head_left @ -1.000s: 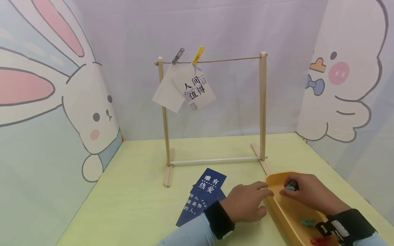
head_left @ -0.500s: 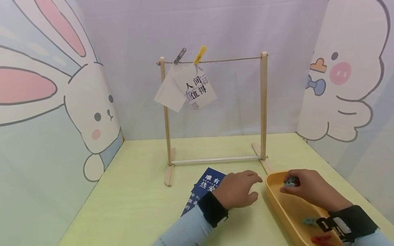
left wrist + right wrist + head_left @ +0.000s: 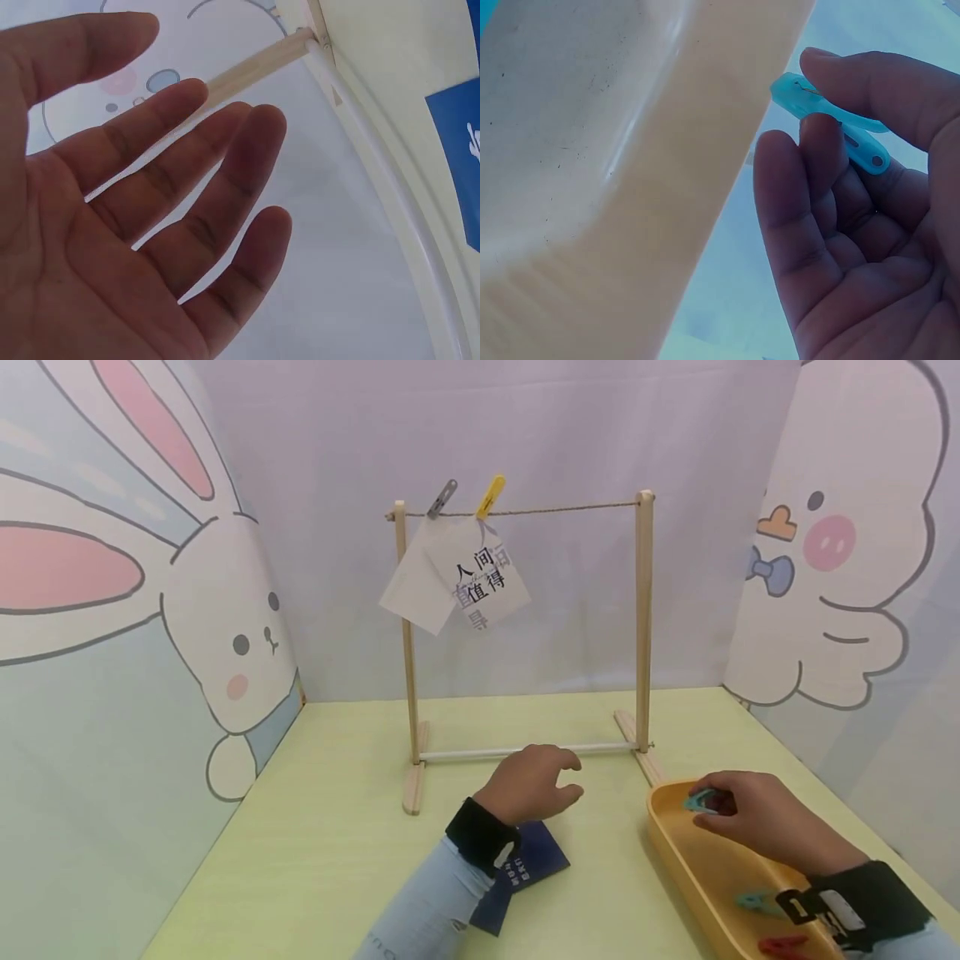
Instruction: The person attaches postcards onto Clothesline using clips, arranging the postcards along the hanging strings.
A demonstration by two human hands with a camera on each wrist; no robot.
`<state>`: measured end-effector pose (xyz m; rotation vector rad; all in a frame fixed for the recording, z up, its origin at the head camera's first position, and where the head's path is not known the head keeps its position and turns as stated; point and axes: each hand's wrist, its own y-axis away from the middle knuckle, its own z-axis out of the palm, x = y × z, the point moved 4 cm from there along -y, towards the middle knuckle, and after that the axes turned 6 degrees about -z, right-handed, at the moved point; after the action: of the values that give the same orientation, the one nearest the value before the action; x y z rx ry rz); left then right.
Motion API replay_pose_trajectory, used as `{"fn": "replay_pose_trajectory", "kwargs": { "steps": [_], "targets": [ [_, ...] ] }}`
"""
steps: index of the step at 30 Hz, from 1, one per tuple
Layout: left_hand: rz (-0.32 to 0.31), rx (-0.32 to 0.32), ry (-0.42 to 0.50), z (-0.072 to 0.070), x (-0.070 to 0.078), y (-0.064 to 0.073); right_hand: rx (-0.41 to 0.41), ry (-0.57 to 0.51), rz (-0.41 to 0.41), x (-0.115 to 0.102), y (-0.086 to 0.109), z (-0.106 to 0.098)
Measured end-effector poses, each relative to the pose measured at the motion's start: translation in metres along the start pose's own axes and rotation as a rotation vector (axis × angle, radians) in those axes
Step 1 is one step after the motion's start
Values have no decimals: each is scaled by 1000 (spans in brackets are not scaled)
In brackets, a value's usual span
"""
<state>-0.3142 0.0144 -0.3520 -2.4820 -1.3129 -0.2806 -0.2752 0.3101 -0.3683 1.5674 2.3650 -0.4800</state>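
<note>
In the head view my right hand (image 3: 761, 818) pinches a teal clothespin (image 3: 699, 800) over the far end of the yellow tray (image 3: 682, 868). The right wrist view shows that clothespin (image 3: 866, 154) between thumb and forefinger. My left hand (image 3: 527, 783) holds nothing; its fingers are spread and slightly bent, as the left wrist view shows. It hovers over dark blue cards (image 3: 542, 857) with white lettering, partly covered by hand and sleeve. Another teal clothespin (image 3: 757, 902) and a red clothespin (image 3: 783, 945) lie in the tray.
Behind the hands stands a wooden frame (image 3: 643, 627) with a rope (image 3: 577, 510) across its top. A grey clothespin (image 3: 442, 498) and a yellow clothespin (image 3: 491, 496) hold pale cards (image 3: 423, 585) near its left post. A white bar (image 3: 465, 755) joins the feet.
My left hand has moved away from the tray, left and farther forward, over the blue cards. The right hand stays above the tray, with more of its clothespin now showing.
</note>
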Motion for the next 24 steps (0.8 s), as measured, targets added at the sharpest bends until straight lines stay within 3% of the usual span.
{"fn": "replay_pose_trajectory", "kwargs": {
  "steps": [6,13,20,24],
  "targets": [
    [-38,14,36,-7,-9,0,25,6,-33,-2,5,-4],
    [-102,10,35,-5,-26,2,57,29,-58,-5,4,-6],
    [-182,-14,66,-2,-43,0,72,40,-6,-7,5,-11],
    [-241,-33,46,0,-50,0,99,50,-25,-11,5,-14]
  ]
}}
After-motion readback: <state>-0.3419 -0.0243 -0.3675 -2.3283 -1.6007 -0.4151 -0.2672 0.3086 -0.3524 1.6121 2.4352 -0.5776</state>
